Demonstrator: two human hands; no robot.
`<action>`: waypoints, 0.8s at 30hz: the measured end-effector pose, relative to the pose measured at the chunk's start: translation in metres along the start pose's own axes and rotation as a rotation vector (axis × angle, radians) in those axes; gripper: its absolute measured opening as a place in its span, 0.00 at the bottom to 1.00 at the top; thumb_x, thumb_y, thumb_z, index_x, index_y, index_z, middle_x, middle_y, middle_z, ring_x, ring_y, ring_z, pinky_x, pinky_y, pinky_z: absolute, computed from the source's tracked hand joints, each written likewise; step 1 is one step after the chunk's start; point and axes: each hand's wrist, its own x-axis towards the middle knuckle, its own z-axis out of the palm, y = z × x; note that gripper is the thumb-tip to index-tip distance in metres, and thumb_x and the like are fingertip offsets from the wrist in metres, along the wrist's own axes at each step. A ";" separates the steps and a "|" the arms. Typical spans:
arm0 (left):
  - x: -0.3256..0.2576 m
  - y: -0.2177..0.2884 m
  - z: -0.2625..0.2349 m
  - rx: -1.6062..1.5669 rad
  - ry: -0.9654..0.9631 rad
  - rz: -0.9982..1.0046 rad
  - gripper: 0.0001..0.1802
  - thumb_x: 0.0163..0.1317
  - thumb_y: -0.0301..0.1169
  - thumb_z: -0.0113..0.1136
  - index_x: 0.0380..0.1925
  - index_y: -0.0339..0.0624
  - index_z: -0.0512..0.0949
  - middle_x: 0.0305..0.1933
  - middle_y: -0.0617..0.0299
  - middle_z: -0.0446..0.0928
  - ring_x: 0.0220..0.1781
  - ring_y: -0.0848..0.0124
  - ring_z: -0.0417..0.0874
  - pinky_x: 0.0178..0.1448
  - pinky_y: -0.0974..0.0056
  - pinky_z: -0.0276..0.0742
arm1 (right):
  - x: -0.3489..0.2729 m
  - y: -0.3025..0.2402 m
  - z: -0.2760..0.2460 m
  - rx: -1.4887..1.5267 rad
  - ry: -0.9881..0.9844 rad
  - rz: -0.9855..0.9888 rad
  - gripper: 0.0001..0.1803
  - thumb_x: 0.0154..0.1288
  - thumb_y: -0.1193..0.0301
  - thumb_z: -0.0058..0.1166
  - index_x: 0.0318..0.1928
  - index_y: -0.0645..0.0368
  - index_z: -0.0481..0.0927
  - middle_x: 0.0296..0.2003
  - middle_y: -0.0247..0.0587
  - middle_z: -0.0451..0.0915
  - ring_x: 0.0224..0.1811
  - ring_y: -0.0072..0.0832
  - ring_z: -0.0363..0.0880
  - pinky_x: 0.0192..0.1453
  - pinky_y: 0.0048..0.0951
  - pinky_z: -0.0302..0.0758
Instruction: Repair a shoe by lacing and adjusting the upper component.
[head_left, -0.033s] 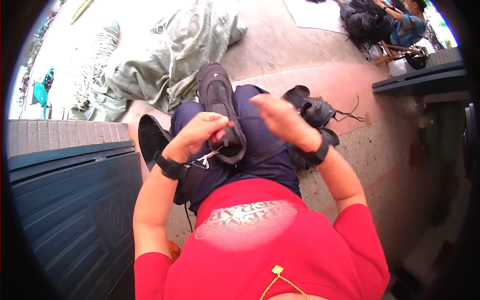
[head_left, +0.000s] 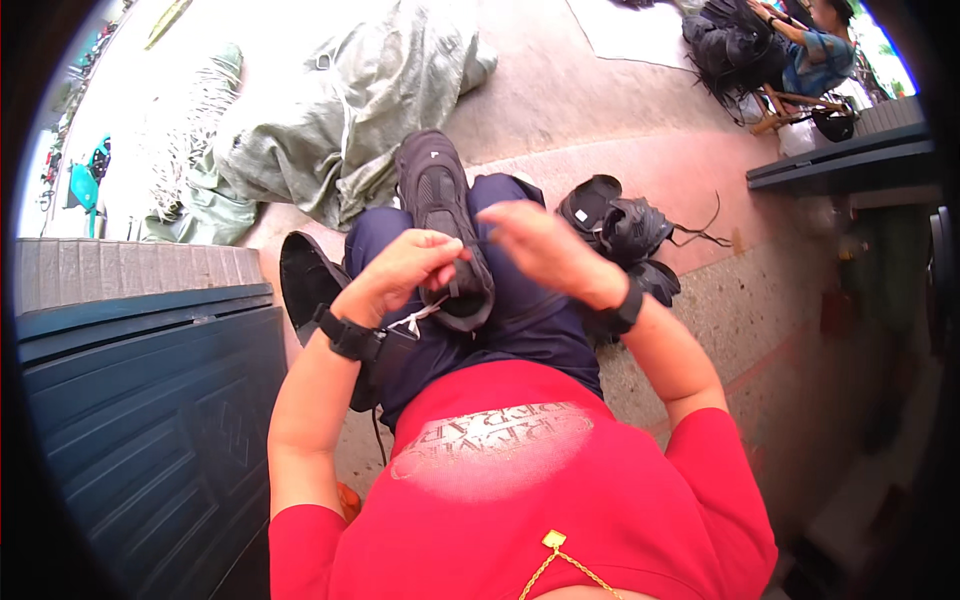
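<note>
Black mesh covers the sneaker lying lengthwise on the navy trousers, between the thighs, its opening toward the red shirt. The left hand is over the shoe's nearer half, thumb and fingers pinched together on what looks like a dark lace. The right hand is just beside it, fingers curved inward; it is blurred, so I cannot tell whether it grips the strand or how far it is closed. A slack pinch could let the thin lace slip away, and an uneven pull could leave one side longer. The sneaker seems to rest only on the legs, so a sideways tug or a shifting knee could roll it off. The white string near the left wristband could snag there. More black shoes lie on the floor to the right.
</note>
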 end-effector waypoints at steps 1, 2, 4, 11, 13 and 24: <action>0.001 0.001 0.001 -0.045 -0.014 -0.013 0.11 0.61 0.34 0.51 0.33 0.37 0.76 0.18 0.68 0.71 0.19 0.81 0.68 0.25 0.76 0.63 | 0.004 -0.002 0.017 0.167 -0.102 0.115 0.13 0.58 0.77 0.46 0.45 0.67 0.71 0.38 0.52 0.76 0.42 0.43 0.75 0.47 0.34 0.71; 0.004 -0.001 0.001 -0.097 -0.003 -0.020 0.10 0.62 0.34 0.50 0.31 0.38 0.75 0.18 0.67 0.72 0.18 0.80 0.69 0.24 0.75 0.65 | 0.009 -0.005 0.028 0.162 -0.152 0.115 0.14 0.59 0.75 0.46 0.45 0.68 0.71 0.37 0.54 0.76 0.42 0.44 0.75 0.46 0.33 0.71; 0.006 -0.006 -0.007 -0.233 -0.006 -0.024 0.10 0.62 0.35 0.50 0.27 0.41 0.74 0.18 0.65 0.73 0.18 0.78 0.72 0.23 0.73 0.68 | 0.013 -0.004 0.042 0.226 -0.081 0.137 0.13 0.60 0.72 0.45 0.43 0.67 0.72 0.37 0.54 0.75 0.41 0.46 0.74 0.45 0.35 0.71; 0.024 -0.003 -0.029 0.181 0.469 0.086 0.14 0.59 0.37 0.53 0.38 0.38 0.75 0.24 0.62 0.75 0.25 0.73 0.76 0.28 0.70 0.71 | 0.031 0.035 0.048 0.018 -0.053 0.322 0.09 0.58 0.70 0.46 0.34 0.63 0.76 0.31 0.51 0.75 0.39 0.46 0.74 0.43 0.39 0.70; 0.035 -0.010 -0.032 0.774 0.612 0.480 0.17 0.53 0.36 0.56 0.40 0.36 0.74 0.27 0.55 0.76 0.28 0.60 0.77 0.35 0.60 0.73 | 0.033 0.048 0.056 0.075 -0.021 0.347 0.10 0.57 0.69 0.47 0.34 0.63 0.76 0.30 0.52 0.75 0.38 0.45 0.75 0.43 0.39 0.70; 0.041 -0.019 -0.027 1.007 0.733 0.491 0.15 0.45 0.32 0.63 0.33 0.36 0.74 0.33 0.53 0.75 0.40 0.58 0.75 0.44 0.60 0.70 | 0.035 0.057 0.062 -0.079 -0.081 0.212 0.07 0.57 0.72 0.45 0.31 0.63 0.73 0.29 0.51 0.74 0.36 0.46 0.73 0.41 0.40 0.70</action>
